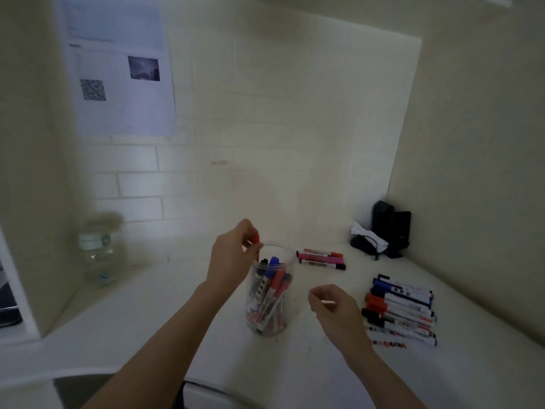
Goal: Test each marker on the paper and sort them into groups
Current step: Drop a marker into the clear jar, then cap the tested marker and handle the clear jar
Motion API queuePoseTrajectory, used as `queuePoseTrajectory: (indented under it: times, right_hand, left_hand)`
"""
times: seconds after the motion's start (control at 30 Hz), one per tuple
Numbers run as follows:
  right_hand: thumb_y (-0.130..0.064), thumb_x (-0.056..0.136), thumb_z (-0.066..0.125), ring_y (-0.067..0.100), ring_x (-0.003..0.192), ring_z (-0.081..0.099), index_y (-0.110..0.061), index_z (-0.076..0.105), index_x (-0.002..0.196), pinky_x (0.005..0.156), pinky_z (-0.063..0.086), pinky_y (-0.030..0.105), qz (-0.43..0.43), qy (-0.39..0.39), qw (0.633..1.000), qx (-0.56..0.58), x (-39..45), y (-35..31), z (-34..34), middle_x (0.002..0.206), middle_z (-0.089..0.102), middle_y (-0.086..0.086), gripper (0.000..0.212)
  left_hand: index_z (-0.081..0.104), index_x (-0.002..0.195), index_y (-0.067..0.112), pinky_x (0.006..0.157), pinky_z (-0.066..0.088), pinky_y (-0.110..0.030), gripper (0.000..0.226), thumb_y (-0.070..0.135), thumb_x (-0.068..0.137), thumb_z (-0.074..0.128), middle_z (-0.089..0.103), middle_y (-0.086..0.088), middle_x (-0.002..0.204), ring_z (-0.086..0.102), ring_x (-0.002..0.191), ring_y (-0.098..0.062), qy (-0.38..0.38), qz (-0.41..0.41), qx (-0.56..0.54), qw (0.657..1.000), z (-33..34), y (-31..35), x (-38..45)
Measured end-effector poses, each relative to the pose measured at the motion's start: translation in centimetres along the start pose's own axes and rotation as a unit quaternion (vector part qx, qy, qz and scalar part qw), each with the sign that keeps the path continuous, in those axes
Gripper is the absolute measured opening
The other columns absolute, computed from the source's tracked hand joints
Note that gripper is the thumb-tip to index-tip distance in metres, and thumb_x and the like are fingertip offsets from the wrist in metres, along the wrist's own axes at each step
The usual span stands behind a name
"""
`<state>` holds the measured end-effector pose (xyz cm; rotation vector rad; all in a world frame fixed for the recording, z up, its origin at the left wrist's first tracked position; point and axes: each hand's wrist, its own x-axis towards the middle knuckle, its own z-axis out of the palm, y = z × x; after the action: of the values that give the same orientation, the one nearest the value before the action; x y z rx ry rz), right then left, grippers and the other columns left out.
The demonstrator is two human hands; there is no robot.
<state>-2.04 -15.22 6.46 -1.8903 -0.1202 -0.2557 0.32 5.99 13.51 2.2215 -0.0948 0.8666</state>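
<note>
A clear plastic jar [267, 326] stands mid-table with several red, blue and black markers upright in it. My left hand [233, 255] is over its rim and pinches the red cap end of a red marker [256, 239] that still reaches down into the jar. My right hand [333, 308] hovers to the right of the jar with fingers loosely curled and holds nothing. A small group of markers [321, 258] lies behind the jar. A larger group of markers [401, 308] lies side by side at the right. The white paper [309, 376] covers the table in front.
A clear water bottle [98, 249] stands at the back left by the tiled wall. Black objects with a white cloth [380, 231] sit in the back right corner. Printed sheets [118, 69] hang on the left wall.
</note>
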Motion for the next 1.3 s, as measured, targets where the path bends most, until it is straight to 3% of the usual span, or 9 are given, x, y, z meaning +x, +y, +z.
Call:
queuePoseTrajectory:
  times: [0.2,0.33,0.5,0.63,0.73,0.83,1.03,1.13,1.3]
  right_hand:
    - [-0.018,0.089,0.066,0.004,0.078,0.065,-0.024,0.066,0.091,0.060,0.046,0.008,-0.014,-0.017,1.000,-0.014,0.6,0.1,1.0,0.089,0.069,-0.008,0.006]
    - [-0.019,0.084,0.073,-0.003,0.083,0.064,-0.021,0.062,0.107,0.065,0.048,0.007,-0.019,-0.038,0.999,-0.008,1.2,0.2,1.8,0.105,0.066,-0.010,0.026]
    - [-0.026,0.078,0.080,0.003,0.103,0.058,-0.019,0.049,0.132,0.070,0.046,0.005,-0.013,-0.077,0.997,0.001,1.7,0.5,3.4,0.125,0.056,-0.008,0.063]
    - [-0.029,0.072,0.085,-0.012,0.098,0.052,-0.038,0.041,0.125,0.077,0.045,0.008,-0.029,-0.108,0.994,0.014,1.6,0.1,4.5,0.114,0.054,-0.023,0.069]
    - [-0.028,0.068,0.087,-0.009,0.097,0.052,-0.041,0.037,0.122,0.076,0.043,0.008,-0.036,-0.105,0.994,0.007,1.8,-0.2,5.2,0.111,0.052,-0.026,0.075]
    - [-0.031,0.068,0.087,0.001,0.101,0.057,-0.041,0.039,0.121,0.075,0.044,0.008,-0.040,-0.097,0.994,0.008,2.2,0.2,5.6,0.112,0.054,-0.022,0.072]
    - [-0.024,0.071,0.085,0.004,0.099,0.058,-0.041,0.042,0.116,0.074,0.046,0.007,-0.035,-0.087,0.996,0.010,3.1,0.7,6.8,0.104,0.055,-0.024,0.065]
    - [-0.023,0.072,0.084,0.007,0.101,0.057,-0.044,0.042,0.109,0.086,0.050,0.020,-0.034,-0.101,0.994,0.025,4.2,0.0,8.3,0.104,0.053,-0.023,0.059]
    - [-0.023,0.076,0.080,0.008,0.109,0.055,-0.032,0.045,0.130,0.079,0.045,0.009,-0.041,-0.139,0.989,-0.002,5.6,-0.1,9.6,0.116,0.055,-0.013,0.065]
  left_hand:
    - [0.071,0.095,0.016,0.086,0.045,-0.037,0.035,0.042,0.096,0.047,0.071,-0.001,0.100,0.060,0.096,-0.025,-0.018,0.139,0.168,0.976,0.1,0.5,-0.2]
    - [0.057,0.128,0.030,0.107,0.036,-0.033,0.054,0.064,0.090,0.042,0.052,0.005,0.138,0.047,0.126,-0.018,-0.211,0.196,0.204,0.936,0.2,1.6,-1.1]
    - [0.063,0.112,0.031,0.086,0.046,-0.029,0.047,0.066,0.084,0.050,0.066,0.007,0.104,0.057,0.091,-0.016,-0.288,0.166,0.282,0.900,-0.6,0.6,-0.5]
    - [0.064,0.112,0.034,0.109,0.025,-0.043,0.046,0.067,0.083,0.050,0.064,0.007,0.100,0.054,0.100,-0.016,-0.358,0.137,0.302,0.873,0.2,0.8,0.9]
    - [0.050,0.132,0.039,0.114,0.022,-0.044,0.062,0.062,0.076,0.065,0.044,0.004,0.144,0.035,0.133,-0.017,-0.280,0.146,0.199,0.928,1.0,-1.1,0.7]
    - [0.028,0.144,0.039,0.109,0.025,-0.031,0.101,0.053,0.061,0.083,0.028,0.011,0.149,0.026,0.134,-0.009,-0.159,0.050,-0.022,0.986,1.0,-2.7,-1.4]
    - [0.024,0.125,0.054,0.098,0.046,-0.022,0.101,0.025,0.056,0.092,0.047,0.031,0.118,0.051,0.117,-0.006,-0.165,-0.073,-0.181,0.967,2.9,-5.2,-3.6]
    - [0.023,0.135,0.042,0.103,0.046,-0.037,0.106,0.022,0.057,0.091,0.050,0.017,0.125,0.050,0.121,-0.013,-0.149,-0.090,-0.169,0.970,2.8,-6.4,-2.7]
    - [0.019,0.145,0.023,0.101,0.043,-0.030,0.111,0.011,0.060,0.089,0.047,0.001,0.133,0.046,0.128,-0.022,-0.159,-0.130,-0.149,0.967,2.0,-6.8,-1.1]
